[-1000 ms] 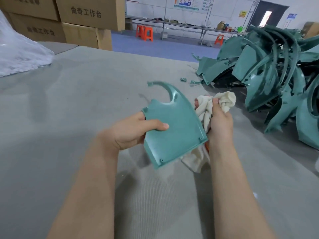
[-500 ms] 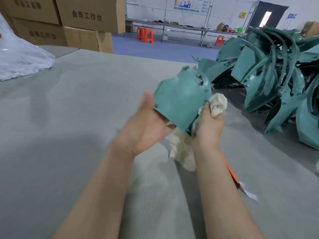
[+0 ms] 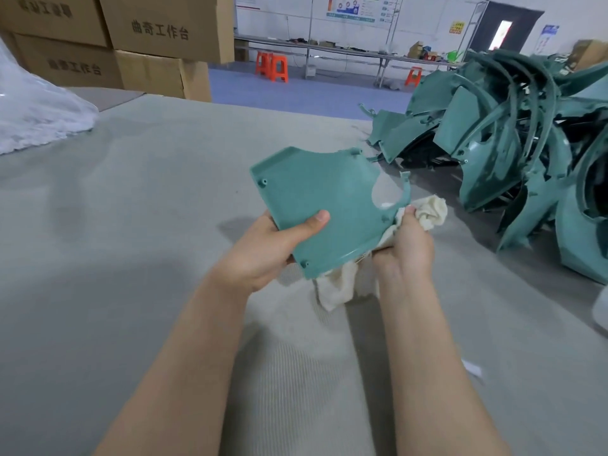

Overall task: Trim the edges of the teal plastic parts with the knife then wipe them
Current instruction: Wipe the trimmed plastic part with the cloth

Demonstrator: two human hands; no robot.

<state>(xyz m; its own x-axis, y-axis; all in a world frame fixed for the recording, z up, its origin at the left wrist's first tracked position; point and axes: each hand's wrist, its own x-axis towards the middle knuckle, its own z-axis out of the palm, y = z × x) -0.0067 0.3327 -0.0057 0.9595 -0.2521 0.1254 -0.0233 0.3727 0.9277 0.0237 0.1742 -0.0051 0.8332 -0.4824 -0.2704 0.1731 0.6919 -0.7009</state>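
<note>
Holds one teal part (image 3: 329, 205) up above the table (image 3: 131, 241), clear of the surface, broad face toward the camera. Grips it with the left hand (image 3: 263, 255), thumb clamped across the face and fingers curled behind the lower left edge. Bunches a cream cloth (image 3: 427, 209) in the right hand (image 3: 404, 248), fingers closed round it, and presses it to the part's right edge, just below the curved cut-out. Lets the loose end dangle under the part's bottom corner.

Judging from that, in the wiping step on this piece, not the trimming. Looks cleanly cut along the edges in view, though too fine to say for sure. Carries no knife in either hand. Cannot place a knife anywhere in view with confidence, apart from a small pale scrap beside the right forearm that may or may not belong to one.

Plenty left, by the look of it. A large tangled heap of teal parts (image 3: 513, 143) on the right of the table, well apart from both hands. Cannot tell which of those are already trimmed or wiped, and cannot make out any separate finished stack.

Elsewhere, cardboard boxes (image 3: 158, 31) stacked at the far left and a crumpled plastic bag (image 3: 36, 120) at the table's left edge.
</note>
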